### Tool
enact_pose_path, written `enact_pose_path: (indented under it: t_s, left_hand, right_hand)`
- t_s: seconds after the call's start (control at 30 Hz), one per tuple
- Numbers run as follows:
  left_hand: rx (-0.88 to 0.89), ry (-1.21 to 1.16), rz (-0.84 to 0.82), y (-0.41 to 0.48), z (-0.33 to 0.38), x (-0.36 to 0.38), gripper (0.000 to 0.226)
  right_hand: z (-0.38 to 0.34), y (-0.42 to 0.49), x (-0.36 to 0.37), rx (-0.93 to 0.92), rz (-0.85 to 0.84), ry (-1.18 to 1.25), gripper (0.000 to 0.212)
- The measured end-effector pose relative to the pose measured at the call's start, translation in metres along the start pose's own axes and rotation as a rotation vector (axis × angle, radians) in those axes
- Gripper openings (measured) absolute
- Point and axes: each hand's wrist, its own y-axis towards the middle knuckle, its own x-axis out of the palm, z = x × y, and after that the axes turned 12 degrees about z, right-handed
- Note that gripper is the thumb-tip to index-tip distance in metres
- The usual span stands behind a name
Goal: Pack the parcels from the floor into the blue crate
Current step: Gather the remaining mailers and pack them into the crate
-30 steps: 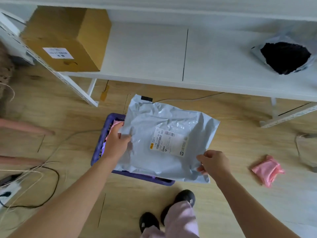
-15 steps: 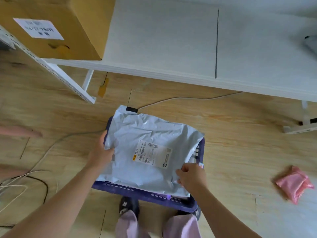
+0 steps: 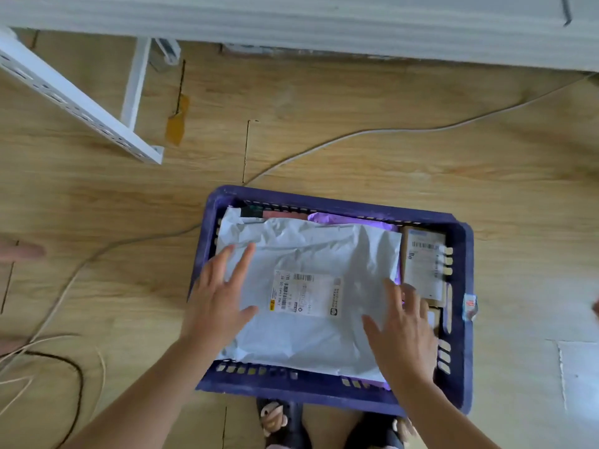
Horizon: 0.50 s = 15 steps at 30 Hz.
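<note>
A blue crate stands on the wooden floor right in front of my feet. A large grey mailer bag with a white shipping label lies flat inside it, on top of other parcels. A brown cardboard parcel with a label sits at the crate's right end, and a purple bag peeks out at the far side. My left hand rests flat with fingers spread on the mailer's left part. My right hand lies flat with fingers spread on its right part.
A white shelf board runs across the top, with its white metal leg slanting down at the left. A pale cable crosses the floor behind the crate. Black and pale cables lie at the lower left.
The grey mailer went down from above the crate into it. Both hands let go of its edges and now lie flat on top. The view tilted down and closer.
</note>
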Motion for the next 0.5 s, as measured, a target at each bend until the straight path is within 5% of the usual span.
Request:
enact_pose_path:
  t_s: [0.07, 0.13, 0.3, 0.5]
  left_hand:
    - [0.204, 0.136, -0.021, 0.01, 0.008, 0.009, 0.141]
    - [0.225, 0.211, -0.153, 0.026, 0.01, 0.021, 0.146]
    - [0.163, 0.304, -0.362, 0.048, 0.0, 0.05, 0.142]
    - [0.184, 0.319, -0.375, 0.057, -0.011, 0.074, 0.142]
  right_hand:
    - [-0.01, 0.003, 0.014, -0.241, 0.014, -0.087, 0.11]
    - [-0.02, 0.009, 0.029, -0.322, -0.081, -0.14, 0.132]
    - [-0.021, 0.035, 0.056, -0.249, -0.309, -0.204, 0.125]
    - [-0.022, 0.043, 0.093, -0.212, -0.312, -0.251, 0.134]
